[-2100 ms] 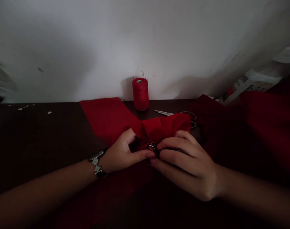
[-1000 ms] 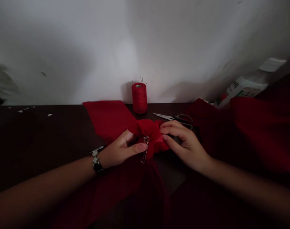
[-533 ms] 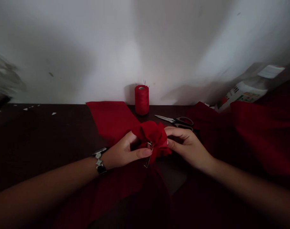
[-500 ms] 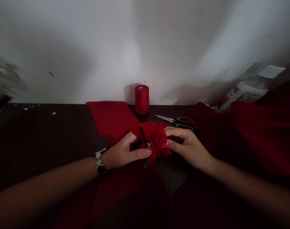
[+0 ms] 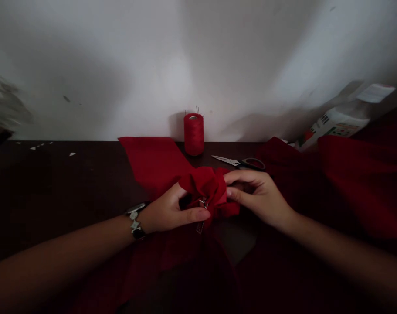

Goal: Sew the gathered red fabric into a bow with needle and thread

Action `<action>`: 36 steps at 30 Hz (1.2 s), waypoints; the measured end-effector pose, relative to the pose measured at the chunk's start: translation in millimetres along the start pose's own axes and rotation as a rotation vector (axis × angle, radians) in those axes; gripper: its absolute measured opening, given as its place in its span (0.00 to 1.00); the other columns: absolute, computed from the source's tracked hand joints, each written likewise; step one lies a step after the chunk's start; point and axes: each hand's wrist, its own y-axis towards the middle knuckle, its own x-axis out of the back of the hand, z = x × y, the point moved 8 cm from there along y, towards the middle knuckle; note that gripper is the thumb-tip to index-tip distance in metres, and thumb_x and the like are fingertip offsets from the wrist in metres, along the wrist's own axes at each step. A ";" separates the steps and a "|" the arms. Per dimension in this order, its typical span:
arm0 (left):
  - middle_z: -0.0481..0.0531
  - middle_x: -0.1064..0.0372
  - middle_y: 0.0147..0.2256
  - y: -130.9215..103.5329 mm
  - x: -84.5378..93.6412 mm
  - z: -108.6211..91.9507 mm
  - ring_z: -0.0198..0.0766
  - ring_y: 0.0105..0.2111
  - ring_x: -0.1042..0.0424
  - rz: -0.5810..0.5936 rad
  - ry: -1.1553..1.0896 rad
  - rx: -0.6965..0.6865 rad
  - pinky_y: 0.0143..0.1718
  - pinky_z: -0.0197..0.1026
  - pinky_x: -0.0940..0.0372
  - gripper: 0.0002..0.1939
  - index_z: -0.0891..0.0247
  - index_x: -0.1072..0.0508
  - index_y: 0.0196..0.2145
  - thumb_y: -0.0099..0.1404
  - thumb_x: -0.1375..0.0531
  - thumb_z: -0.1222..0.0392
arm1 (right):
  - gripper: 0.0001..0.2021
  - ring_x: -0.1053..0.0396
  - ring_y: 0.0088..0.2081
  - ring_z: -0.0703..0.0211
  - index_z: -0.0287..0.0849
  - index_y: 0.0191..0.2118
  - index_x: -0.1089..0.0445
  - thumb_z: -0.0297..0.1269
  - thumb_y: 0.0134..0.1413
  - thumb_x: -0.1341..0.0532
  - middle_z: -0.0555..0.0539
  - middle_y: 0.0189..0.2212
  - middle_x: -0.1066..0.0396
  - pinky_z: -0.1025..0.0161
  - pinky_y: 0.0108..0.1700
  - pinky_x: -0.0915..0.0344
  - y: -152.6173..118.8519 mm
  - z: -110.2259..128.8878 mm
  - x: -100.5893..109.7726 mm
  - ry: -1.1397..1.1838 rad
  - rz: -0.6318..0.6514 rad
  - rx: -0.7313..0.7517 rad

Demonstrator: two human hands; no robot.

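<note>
A gathered, ruffled piece of red fabric (image 5: 205, 181) is held between my two hands above the dark table. My left hand (image 5: 172, 209) grips its left side, thumb lying across the front and the other fingers mostly hidden behind the cloth. Beside that thumb hangs a small metal piece with a dangling tag (image 5: 201, 226), perhaps a zipper pull; its exact kind is unclear. My right hand (image 5: 259, 194) pinches the fabric's right edge between thumb and fingers. Dim light hides any needle or thread there.
Behind the hands stands a red thread spool (image 5: 194, 135) with pins or needles stuck in its top. Scissors (image 5: 239, 162) lie right of it. Flat red cloth (image 5: 152, 157), more red fabric (image 5: 361, 174) and a leaning bottle (image 5: 335, 124) are around. White scraps dot the left.
My right hand has shifted slightly and now covers the scissors' lower handle. The ruffled fabric has turned a little between my hands, its lower right fold spreading further right.
</note>
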 end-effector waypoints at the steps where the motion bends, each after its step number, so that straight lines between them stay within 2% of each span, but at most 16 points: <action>1: 0.52 0.31 0.38 0.2 0.3 -0.4 0.38 0.38 0.31 0.000 -0.002 0.000 0.43 0.40 0.34 0.16 0.64 0.32 0.44 0.63 0.39 0.52 | 0.08 0.28 0.27 0.67 0.45 0.37 0.22 0.33 0.48 0.32 0.50 0.30 0.23 0.70 0.30 0.29 0.8 1.1 4.9 -0.012 -0.041 -0.008; 3: 0.52 0.31 0.38 0.5 -1.5 -1.8 0.38 0.37 0.32 0.022 -0.012 -0.011 0.42 0.39 0.34 0.15 0.63 0.32 0.44 0.63 0.39 0.52 | 0.11 0.30 0.21 0.69 0.45 0.40 0.22 0.31 0.48 0.32 0.50 0.28 0.23 0.71 0.24 0.31 2.2 1.0 11.7 -0.011 -0.085 -0.048; 5: 0.53 0.32 0.39 0.4 -4.1 -2.4 0.38 0.38 0.32 0.049 -0.020 -0.016 0.42 0.40 0.34 0.16 0.63 0.32 0.45 0.63 0.39 0.52 | 0.09 0.32 0.18 0.70 0.44 0.38 0.22 0.31 0.48 0.33 0.51 0.25 0.24 0.72 0.20 0.33 3.5 0.8 15.9 0.030 -0.110 -0.078; 8: 0.52 0.33 0.38 0.0 -1.3 1.0 0.38 0.36 0.33 0.003 -0.025 0.010 0.41 0.39 0.34 0.15 0.63 0.32 0.44 0.63 0.39 0.52 | 0.06 0.34 0.16 0.71 0.42 0.35 0.21 0.35 0.52 0.36 0.51 0.24 0.25 0.73 0.19 0.35 4.2 1.8 22.1 0.207 -0.176 -0.102; 10: 0.50 0.34 0.35 -0.3 3.2 5.0 0.36 0.35 0.34 -0.056 -0.050 0.036 0.40 0.38 0.35 0.14 0.63 0.32 0.42 0.63 0.39 0.52 | 0.09 0.34 0.17 0.72 0.41 0.36 0.21 0.36 0.54 0.39 0.50 0.25 0.25 0.74 0.20 0.36 4.6 0.0 17.0 0.371 -0.130 -0.171; 12: 0.49 0.35 0.33 -0.4 6.4 8.7 0.35 0.34 0.36 -0.093 -0.087 0.056 0.38 0.37 0.36 0.13 0.63 0.32 0.40 0.63 0.39 0.51 | 0.12 0.34 0.18 0.71 0.40 0.38 0.21 0.36 0.52 0.40 0.49 0.27 0.24 0.73 0.21 0.35 4.1 -0.5 6.5 0.504 -0.030 -0.258; 16: 0.48 0.38 0.31 0.7 7.6 9.5 0.34 0.31 0.38 -0.096 -0.138 0.057 0.35 0.35 0.38 0.13 0.63 0.32 0.36 0.64 0.39 0.51 | 0.12 0.33 0.19 0.70 0.41 0.40 0.22 0.36 0.51 0.40 0.49 0.27 0.23 0.72 0.21 0.35 2.5 4.7 -3.0 0.585 0.066 -0.305; 21: 0.47 0.38 0.32 2.3 7.2 1.3 0.32 0.31 0.39 -0.089 -0.168 0.001 0.34 0.34 0.39 0.11 0.62 0.32 0.37 0.64 0.39 0.52 | 0.09 0.34 0.19 0.71 0.43 0.39 0.22 0.35 0.51 0.37 0.50 0.27 0.23 0.72 0.21 0.37 2.0 2.7 -2.5 0.517 0.079 -0.263; 23: 0.47 0.38 0.31 1.8 7.6 1.6 0.32 0.30 0.40 -0.093 -0.161 0.003 0.34 0.34 0.39 0.11 0.63 0.32 0.37 0.64 0.39 0.52 | 0.06 0.34 0.19 0.72 0.43 0.36 0.23 0.34 0.50 0.34 0.50 0.26 0.23 0.73 0.21 0.37 2.6 0.0 -0.7 0.442 0.065 -0.240; 25: 0.48 0.37 0.32 0.5 8.7 3.1 0.33 0.31 0.38 -0.101 -0.142 0.010 0.34 0.34 0.38 0.12 0.63 0.31 0.37 0.63 0.39 0.52 | 0.04 0.34 0.18 0.71 0.41 0.30 0.25 0.34 0.47 0.32 0.51 0.24 0.25 0.73 0.20 0.39 3.0 -3.1 1.4 0.307 0.045 -0.236; 28: 0.49 0.34 0.34 -1.4 7.7 4.3 0.35 0.34 0.35 -0.084 -0.108 0.019 0.37 0.35 0.36 0.14 0.63 0.31 0.43 0.62 0.38 0.53 | 0.09 0.40 0.14 0.72 0.38 0.24 0.29 0.36 0.44 0.30 0.53 0.18 0.30 0.73 0.16 0.46 2.9 -4.3 4.8 0.006 0.014 -0.236; 31: 0.51 0.32 0.36 -1.6 3.5 1.5 0.36 0.35 0.33 -0.033 -0.068 -0.001 0.39 0.37 0.34 0.15 0.64 0.31 0.44 0.62 0.37 0.55 | 0.12 0.40 0.17 0.71 0.38 0.20 0.30 0.37 0.51 0.35 0.54 0.15 0.34 0.72 0.19 0.45 3.3 3.8 1.1 -0.261 0.048 -0.134; 33: 0.51 0.32 0.35 -1.1 2.1 -0.5 0.36 0.34 0.33 -0.022 -0.043 -0.014 0.38 0.37 0.34 0.14 0.64 0.31 0.43 0.62 0.38 0.55 | 0.12 0.34 0.24 0.68 0.38 0.23 0.27 0.37 0.56 0.38 0.51 0.20 0.30 0.71 0.27 0.38 2.8 6.0 -6.2 -0.305 0.112 -0.069; 36: 0.51 0.32 0.36 -0.4 2.2 -2.1 0.37 0.35 0.32 -0.038 -0.028 -0.022 0.39 0.37 0.33 0.14 0.64 0.31 0.43 0.62 0.37 0.55 | 0.09 0.30 0.30 0.64 0.39 0.34 0.23 0.40 0.53 0.36 0.49 0.27 0.25 0.66 0.36 0.34 0.6 -5.9 -13.1 -0.164 0.179 -0.133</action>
